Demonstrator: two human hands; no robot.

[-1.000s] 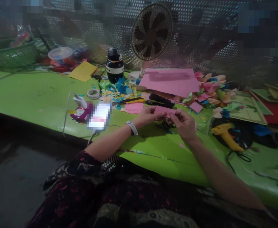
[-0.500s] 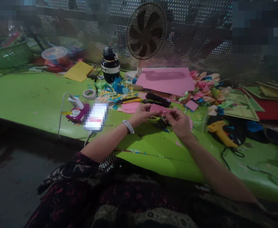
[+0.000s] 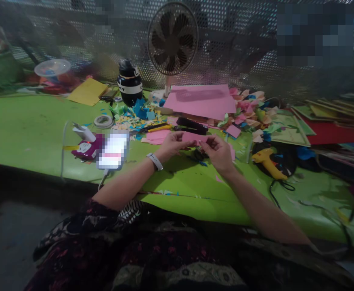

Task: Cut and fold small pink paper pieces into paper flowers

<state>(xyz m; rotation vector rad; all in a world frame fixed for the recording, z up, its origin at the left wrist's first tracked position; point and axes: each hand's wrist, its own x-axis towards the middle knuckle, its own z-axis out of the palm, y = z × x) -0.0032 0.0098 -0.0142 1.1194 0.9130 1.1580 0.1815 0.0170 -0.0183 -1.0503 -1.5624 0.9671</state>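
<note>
Both my hands hold one small pink paper piece point(image 3: 194, 138) just above the green table point(image 3: 28, 129). My left hand point(image 3: 172, 146), with a white watch on its wrist, pinches the paper's left end. My right hand point(image 3: 218, 152) pinches its right end, fingers curled. A small stack of pink paper pieces point(image 3: 158, 136) lies on the table just left of my left hand. Dark scissors point(image 3: 199, 155) lie under my hands, partly hidden.
A phone point(image 3: 112, 150) and a charger point(image 3: 84, 133) lie at the left. A yellow glue gun point(image 3: 267, 161) lies at the right. Behind are a large pink sheet point(image 3: 201, 101), a fan point(image 3: 172, 38), a black bottle point(image 3: 130, 83), a tape roll point(image 3: 103, 121) and paper scraps.
My view has swung to the right, so everything sits further left in the picture. My hands keep the same pinch on the pink paper and have hardly moved over the table.
</note>
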